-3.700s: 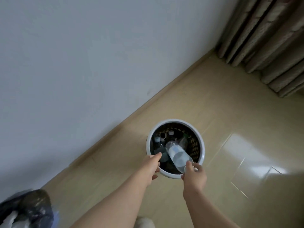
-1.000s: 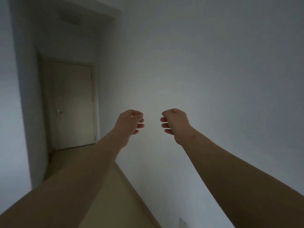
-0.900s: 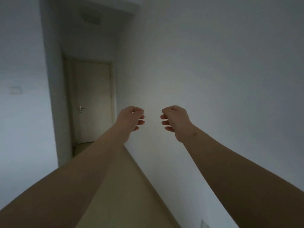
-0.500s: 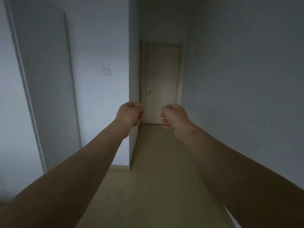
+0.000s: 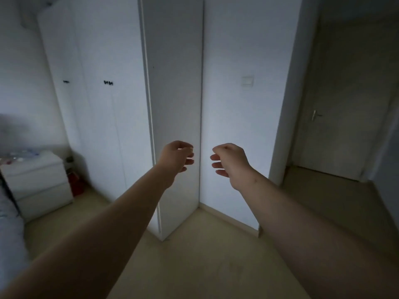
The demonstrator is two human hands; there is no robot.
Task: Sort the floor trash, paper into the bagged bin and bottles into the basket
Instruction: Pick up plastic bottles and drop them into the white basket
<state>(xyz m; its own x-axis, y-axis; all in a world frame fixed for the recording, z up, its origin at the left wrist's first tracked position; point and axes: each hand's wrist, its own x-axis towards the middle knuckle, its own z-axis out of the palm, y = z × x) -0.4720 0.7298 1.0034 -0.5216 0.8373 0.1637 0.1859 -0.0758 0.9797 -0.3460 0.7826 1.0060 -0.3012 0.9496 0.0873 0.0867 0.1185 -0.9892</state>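
As both reach forward, left hand (image 5: 177,157) — grip slack, empty; right hand (image 5: 232,161) likewise

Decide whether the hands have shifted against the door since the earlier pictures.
Yes: left hand and right hand swung left of the door, now before the wardrobe.

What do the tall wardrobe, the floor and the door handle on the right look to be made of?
Wardrobe: likely painted or laminated board, with smooth matte white, flat doors. Floor: probably laminate or tile, pale beige with a faint sheen. Door handle: seemingly metal, given its silvery glint.
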